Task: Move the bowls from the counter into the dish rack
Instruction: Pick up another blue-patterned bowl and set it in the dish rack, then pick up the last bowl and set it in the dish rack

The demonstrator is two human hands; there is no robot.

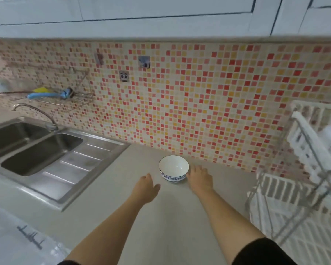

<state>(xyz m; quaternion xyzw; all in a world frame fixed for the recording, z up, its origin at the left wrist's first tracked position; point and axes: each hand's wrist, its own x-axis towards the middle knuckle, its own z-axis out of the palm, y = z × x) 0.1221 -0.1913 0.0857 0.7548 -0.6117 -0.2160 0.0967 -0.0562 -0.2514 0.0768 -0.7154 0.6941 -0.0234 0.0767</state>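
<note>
One white bowl [173, 167] with a blue patterned outside stands upright and empty on the beige counter [113, 213], close to the tiled wall. My right hand [199, 178] lies just right of it, fingers spread, touching or nearly touching its side. My left hand [146, 185] hovers a little to the bowl's left, fingers apart, holding nothing. The white two-level dish rack [298, 203] with a metal frame stands at the right edge of the view; something white rests on its upper level.
A steel double sink [34, 150] with a draining board and tap fills the left. A wire wall shelf [52, 96] above it holds a blue brush and a yellow sponge. A mosaic-tiled wall backs the counter, with cabinets overhead.
</note>
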